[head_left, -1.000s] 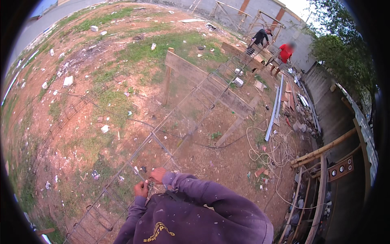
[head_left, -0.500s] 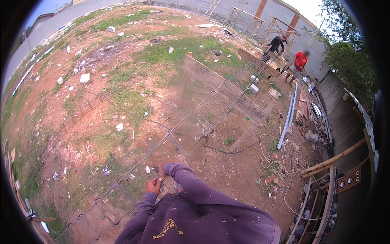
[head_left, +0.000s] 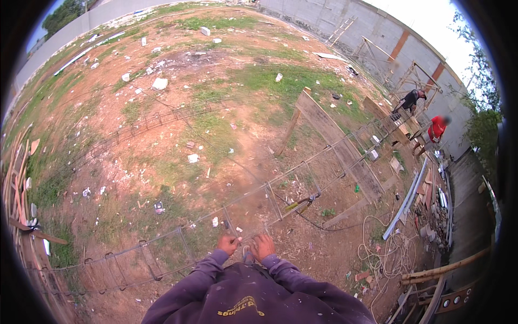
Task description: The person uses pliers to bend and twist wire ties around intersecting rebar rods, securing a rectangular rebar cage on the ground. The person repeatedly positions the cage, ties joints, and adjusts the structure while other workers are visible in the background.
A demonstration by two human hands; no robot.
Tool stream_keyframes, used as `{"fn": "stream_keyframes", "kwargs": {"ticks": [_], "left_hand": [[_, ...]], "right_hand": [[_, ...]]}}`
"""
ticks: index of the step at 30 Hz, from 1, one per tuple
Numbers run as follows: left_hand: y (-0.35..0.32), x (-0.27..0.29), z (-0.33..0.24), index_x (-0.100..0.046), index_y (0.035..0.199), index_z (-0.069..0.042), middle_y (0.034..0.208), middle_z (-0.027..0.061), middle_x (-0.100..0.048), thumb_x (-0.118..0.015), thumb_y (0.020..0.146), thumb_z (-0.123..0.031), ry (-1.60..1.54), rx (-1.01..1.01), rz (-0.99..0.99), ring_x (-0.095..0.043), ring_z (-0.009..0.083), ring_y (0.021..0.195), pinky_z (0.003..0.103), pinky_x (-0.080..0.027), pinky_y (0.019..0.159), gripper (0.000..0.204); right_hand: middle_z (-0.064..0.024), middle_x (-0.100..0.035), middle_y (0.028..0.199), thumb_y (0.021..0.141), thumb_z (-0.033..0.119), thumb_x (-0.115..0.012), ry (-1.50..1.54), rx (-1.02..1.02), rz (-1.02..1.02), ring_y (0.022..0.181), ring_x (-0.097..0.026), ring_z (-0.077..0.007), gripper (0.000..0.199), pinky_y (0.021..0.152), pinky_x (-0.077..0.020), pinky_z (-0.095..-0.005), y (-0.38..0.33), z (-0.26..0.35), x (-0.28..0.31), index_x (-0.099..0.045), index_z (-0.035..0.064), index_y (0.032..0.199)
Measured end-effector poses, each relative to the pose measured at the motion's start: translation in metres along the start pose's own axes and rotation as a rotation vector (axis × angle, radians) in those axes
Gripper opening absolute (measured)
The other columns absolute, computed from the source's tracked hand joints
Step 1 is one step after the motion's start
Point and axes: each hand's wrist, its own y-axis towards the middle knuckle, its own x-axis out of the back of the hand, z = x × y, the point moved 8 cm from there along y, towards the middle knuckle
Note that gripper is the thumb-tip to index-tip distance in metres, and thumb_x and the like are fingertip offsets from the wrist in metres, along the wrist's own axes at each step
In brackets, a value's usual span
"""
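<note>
A long rebar cage of thin bars and square stirrups runs from lower left to upper right in front of me. My left hand is closed at its near bar, fingertips pinched together; anything in them is too small to make out. Close by on the right, my right hand is also closed, its fingers curled at the same near bar, and what they hold is hidden. Farther right along the cage, a dark tool with yellowish handles, apparently pincers, rests across the bars.
A wooden board on stakes stands under the cage's far part. Coiled pale hose and metal channels lie on the right. Two people, one in a red shirt, work at the far right. Bamboo poles line the left edge.
My view has turned, so the scene sits farther right. My right hand, earlier partly hidden by its sleeve, has moved apart from the left and now shows beside it.
</note>
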Motion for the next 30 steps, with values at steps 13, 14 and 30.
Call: {"fn": "stream_keyframes", "kwargs": {"ticks": [13,14,30], "left_hand": [[-0.008,-0.003,-0.003,-0.065,0.070,0.001,0.050,0.0045,-0.050,-0.064,0.087,-0.032,-0.054,-0.003,0.009,-0.043,0.0081,0.049,0.032,-0.034,0.046,0.038],[-0.008,-0.004,-0.001,-0.065,0.071,0.001,0.051,0.0037,-0.051,-0.064,0.088,-0.032,-0.092,0.000,0.039,-0.043,0.0079,0.049,0.031,-0.035,0.046,0.037],[-0.008,-0.002,-0.005,-0.066,0.072,0.003,0.057,0.0077,-0.059,-0.070,0.083,-0.031,-0.101,0.084,0.106,-0.050,0.0096,0.054,0.030,-0.041,0.052,0.036]], "right_hand": [[-0.0167,-0.065,0.077,0.089,0.018,-0.056,0.413,-0.325,0.210,0.068,-0.064,-0.0317,0.022,0.065,-0.0518,-0.0411,-0.042,-0.015,-0.064,-0.067,0.0044,0.103],[-0.0146,-0.065,0.077,0.090,0.018,-0.055,0.596,-0.453,0.237,0.065,-0.063,-0.0276,0.022,0.062,-0.0519,-0.0383,-0.049,-0.018,-0.071,-0.066,0.0049,0.105],[-0.0037,-0.061,0.074,0.091,0.020,-0.059,1.595,-1.112,0.212,0.056,-0.055,-0.0137,0.029,0.056,-0.0479,-0.0320,-0.086,-0.017,-0.102,-0.059,0.0052,0.116]]}}
